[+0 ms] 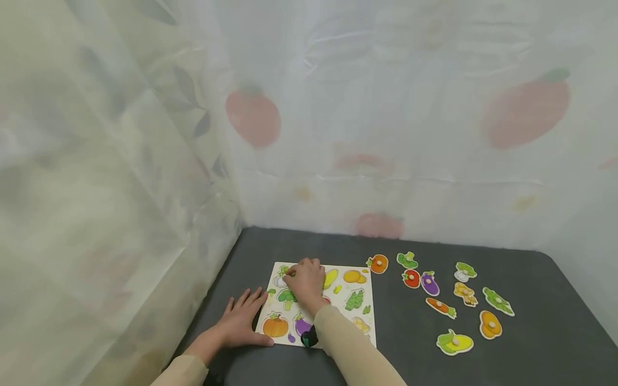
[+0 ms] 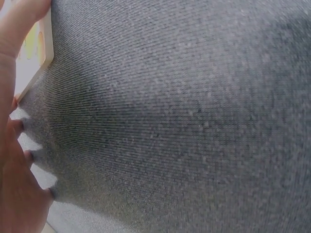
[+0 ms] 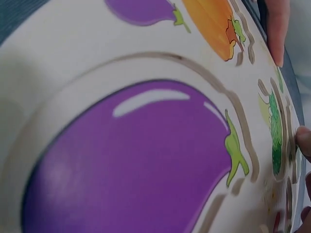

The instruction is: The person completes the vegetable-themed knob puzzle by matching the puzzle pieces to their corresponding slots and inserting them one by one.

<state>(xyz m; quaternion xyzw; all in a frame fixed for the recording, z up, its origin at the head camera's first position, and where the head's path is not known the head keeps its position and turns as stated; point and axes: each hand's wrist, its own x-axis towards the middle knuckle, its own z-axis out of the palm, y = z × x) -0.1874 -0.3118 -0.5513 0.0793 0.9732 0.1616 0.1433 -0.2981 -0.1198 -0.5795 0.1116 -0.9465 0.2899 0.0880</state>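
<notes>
My left hand (image 1: 241,320) rests at the left edge of a white puzzle board (image 1: 338,316), its fingers spread and the thumb along the front edge. In the left wrist view, the thumb (image 2: 24,22) reaches the board's corner. Over the board's upper left, my right hand (image 1: 305,280) bends its fingers down by a printed white bulb (image 1: 279,281) with green leaves. I cannot tell whether something is pinched there. The right wrist view shows a fingertip (image 3: 303,141) at the board, past the printed eggplant (image 3: 136,160) and broccoli (image 3: 276,136).
Knobbed vegetable pieces lie on the dark table (image 1: 405,359) right of the board, including a tomato (image 1: 411,279), an eggplant (image 1: 429,283), a carrot (image 1: 441,307), pea pods (image 1: 498,301) and corn (image 1: 455,343). A whitish curtain (image 1: 410,134) hangs behind and at the left.
</notes>
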